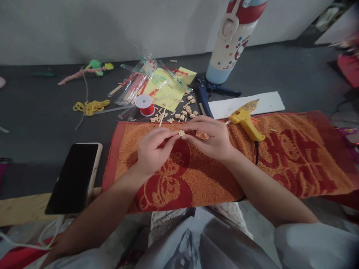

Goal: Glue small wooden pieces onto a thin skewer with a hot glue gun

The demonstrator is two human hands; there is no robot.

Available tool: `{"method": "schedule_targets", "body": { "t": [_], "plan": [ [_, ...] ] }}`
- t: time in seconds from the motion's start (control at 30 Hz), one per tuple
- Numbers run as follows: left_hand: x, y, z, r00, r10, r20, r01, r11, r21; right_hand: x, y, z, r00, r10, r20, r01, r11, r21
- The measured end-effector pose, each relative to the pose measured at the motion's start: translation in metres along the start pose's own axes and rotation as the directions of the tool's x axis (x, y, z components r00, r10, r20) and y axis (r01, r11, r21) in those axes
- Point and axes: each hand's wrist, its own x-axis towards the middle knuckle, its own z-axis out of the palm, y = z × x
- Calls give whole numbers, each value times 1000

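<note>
A: Your left hand [151, 149] was nearly closed, its thumb and fingertips pinching a small, pale, flower-shaped cluster of wooden stick pieces [181, 133].

B: Your right hand [210, 138] met it from the other side, thumb and index finger narrowly apart at its edge. The cluster sat between your fingertips, above an orange-and-red patterned terry towel [213, 179].

A: Which containers stood near you?

B: Beyond your left hand, crinkled clear plastic wrappers [127, 95] held pale and reddish sticks. Beyond your right hand stood a white cylindrical bottle with a red lid and light-blue base [230, 48]; you could not see its contents.

A: And closer?

B: Short loose wooden pieces [186, 112] lay just past your fingers; a yellow plastic glue gun [247, 121] rested right of your right hand.
</note>
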Motion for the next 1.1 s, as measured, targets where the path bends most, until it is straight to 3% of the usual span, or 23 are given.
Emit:
{"method": "schedule_targets", "body": {
  "t": [0.33,0.9,1.1],
  "plan": [
    [0,1,1,1000,-20,-2,20,1000,-17,2,-4,-2,997,-79,6,79,997,1],
    [1,0,-1,999,-16,52,16,1000,-6,2,-3,-4,999,-35,28,35,999,0],
    [0,0,-1,998,-43,45,42,999,23,1,-1,-3,996,-89,26,89,996,-6]
  ]
}}
